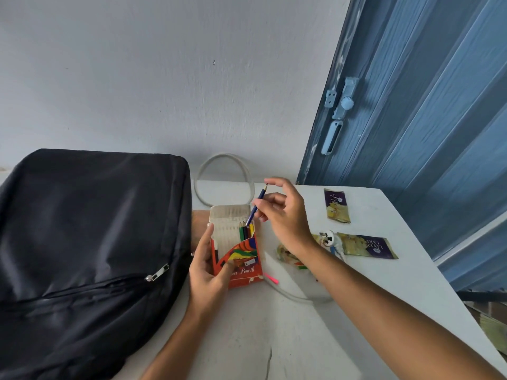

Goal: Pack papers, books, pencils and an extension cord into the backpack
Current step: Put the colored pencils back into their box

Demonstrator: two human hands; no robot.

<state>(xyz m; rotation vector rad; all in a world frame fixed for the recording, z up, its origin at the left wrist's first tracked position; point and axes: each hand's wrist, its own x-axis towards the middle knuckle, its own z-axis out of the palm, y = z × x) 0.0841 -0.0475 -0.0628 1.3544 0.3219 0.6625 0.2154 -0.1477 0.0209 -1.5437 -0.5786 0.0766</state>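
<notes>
Black backpack (82,242) far left on the table (301,338), zipped, so not yet ready to receive. Left hand (208,270) gripping the orange pencil box (241,259) upright, flap open, steadying it for loading. Right hand (282,212) pinching a blue pencil (256,207), tip down among the others. White extension cord (225,171) looped behind, perhaps its plug (327,238) at right. Snack wrappers (365,245) farther right, clear of the path.

Head-worn view, looking forward and down

One wide-angle camera sits close above the white table (274,338), facing the wall behind it, blue door (411,119) to the table's right.
</notes>
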